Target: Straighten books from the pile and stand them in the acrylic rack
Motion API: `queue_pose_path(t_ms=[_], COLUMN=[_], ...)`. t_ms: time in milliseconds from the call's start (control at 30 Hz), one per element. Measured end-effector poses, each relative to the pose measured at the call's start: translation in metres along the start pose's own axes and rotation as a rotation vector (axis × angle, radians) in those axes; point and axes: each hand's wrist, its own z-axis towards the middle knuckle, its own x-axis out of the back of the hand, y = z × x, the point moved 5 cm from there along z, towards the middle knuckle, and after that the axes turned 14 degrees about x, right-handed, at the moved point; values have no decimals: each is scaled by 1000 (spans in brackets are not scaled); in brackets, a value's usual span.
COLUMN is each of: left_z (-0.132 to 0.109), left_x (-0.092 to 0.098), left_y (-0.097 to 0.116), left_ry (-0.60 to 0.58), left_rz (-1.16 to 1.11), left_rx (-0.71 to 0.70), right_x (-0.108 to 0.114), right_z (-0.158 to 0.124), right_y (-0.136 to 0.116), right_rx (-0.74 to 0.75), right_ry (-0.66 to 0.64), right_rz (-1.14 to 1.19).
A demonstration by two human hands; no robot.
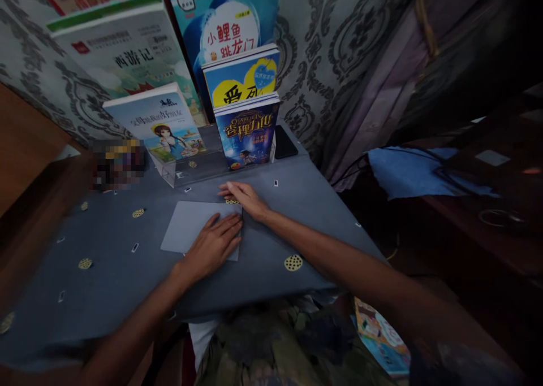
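A pale grey sheet (186, 228) lies flat on the blue-grey tablecloth (110, 261). My left hand (214, 244) rests palm down on the sheet's right part, fingers stretched toward its right edge. My right hand (244, 198) lies flat at the sheet's upper right corner, fingers pointing left and pressed on the cloth and the sheet's edge. Neither hand holds anything.
Several books stand behind: a dark blue one (246, 130), a light one with a girl (163, 126), a yellow-blue one (241, 76), in a clear stand (190, 171). A black phone (284, 143) lies right of them. Blue cloth (407, 171) lies off-table right. A booklet (382, 341) lies below.
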Motion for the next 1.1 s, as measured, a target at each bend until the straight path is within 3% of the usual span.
queue_pose_path(t_ms=[133,267,433,567,800,900,1100], left_z=[28,29,-8,-40,-66,-80,-122], left_x=[-1,-3,-6,-3,-2,-1,5], left_y=[-4,-1,9,11,-17,-19,-3], left_ry=[-27,-34,-45,-29,7,24,40], left_rz=[1,45,88,79,153,194,261], left_rx=[71,74,6,-33,119,96,28], right_x=[1,1,-2,-11,-36,-44,-57], right_z=[0,0,0,-7,-29,-36,-49], right_y=[-3,-3,-4,-12,-22,-30,-43], right_rx=[36,81,134,257,457,469,441], right_ry=[21,-16,-99,-263,-512,-551,-593], right_rz=[-31,-94,-215,-490,-844,-879,-791])
